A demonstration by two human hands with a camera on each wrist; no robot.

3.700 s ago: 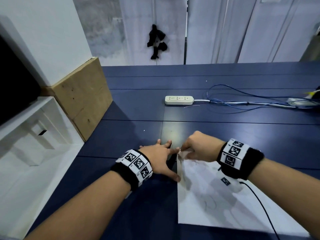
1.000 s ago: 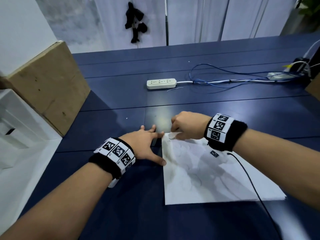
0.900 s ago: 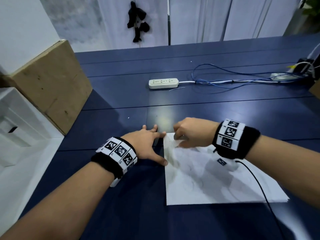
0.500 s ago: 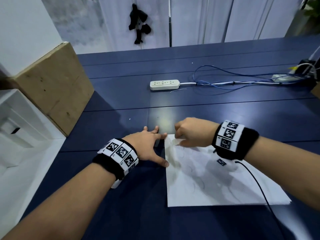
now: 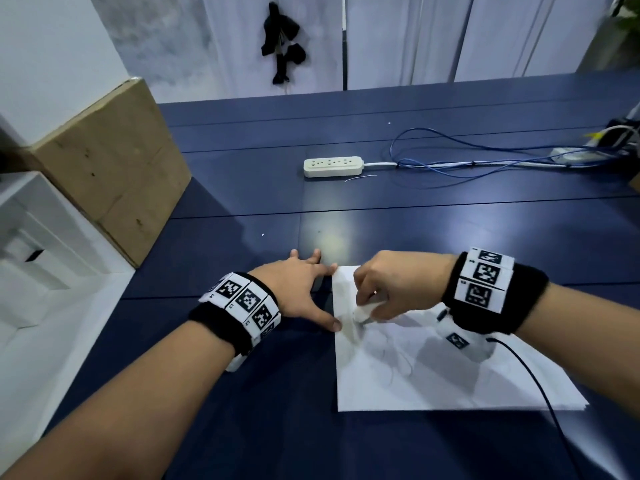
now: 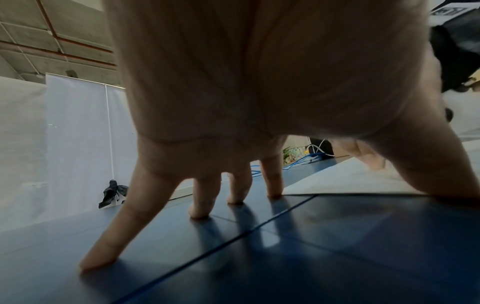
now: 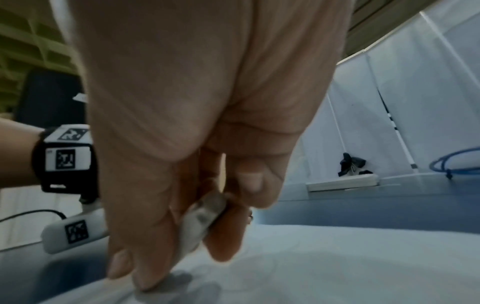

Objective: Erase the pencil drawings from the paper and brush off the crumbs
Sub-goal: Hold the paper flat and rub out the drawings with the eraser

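A white sheet of paper (image 5: 433, 375) with faint pencil lines lies on the dark blue table (image 5: 242, 410). My right hand (image 5: 388, 289) pinches a white eraser (image 5: 363, 311) and presses it on the sheet near its left edge; the right wrist view shows the eraser (image 7: 200, 222) held between thumb and fingers against the paper (image 7: 337, 263). My left hand (image 5: 298, 289) is spread flat beside the sheet, index fingertip at the far left corner and thumb on the left edge. In the left wrist view its straight fingers (image 6: 202, 197) press the table (image 6: 311, 246).
A white power strip (image 5: 332, 167) with blue cables (image 5: 450, 161) lies further back on the table. A cardboard box (image 5: 104, 168) leans at the left edge above a white shelf (image 5: 41, 254). A black cable (image 5: 540, 393) runs from my right wrist across the sheet.
My right hand has slid the eraser from the sheet's far left corner towards me along the left edge. The left hand has stayed spread at that edge.
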